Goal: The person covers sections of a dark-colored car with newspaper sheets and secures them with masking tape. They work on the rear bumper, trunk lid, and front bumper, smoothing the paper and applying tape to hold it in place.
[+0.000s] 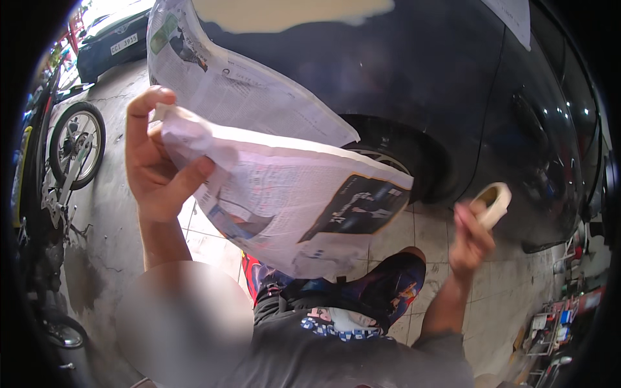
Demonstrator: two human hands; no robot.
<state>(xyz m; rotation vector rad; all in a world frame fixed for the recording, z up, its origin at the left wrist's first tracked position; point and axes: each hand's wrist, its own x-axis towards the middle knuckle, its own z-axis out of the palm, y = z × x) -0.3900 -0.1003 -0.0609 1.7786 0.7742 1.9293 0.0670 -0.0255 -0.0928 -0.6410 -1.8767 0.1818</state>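
Note:
My left hand (158, 158) is closed on the left end of a newspaper sheet (265, 187), thumb in front and fingers behind. A pale strip of masking tape runs along the sheet's top edge. At the right, my right hand (472, 242) grips a roll of masking tape (495, 204) by its near side, apart from the sheet. Ahead stands a dark car (414, 71) with a beige patch (291, 14) on its panel. Another newspaper covering (259, 97) hangs on the car's left part, its lower tip by the wheel (414, 152).
A motorcycle wheel (77, 145) stands at the left, with another dark car (113, 42) farther back. White paper (511, 19) is on the car at the upper right. A rack with assorted items (550, 330) is at the lower right. The floor is tiled.

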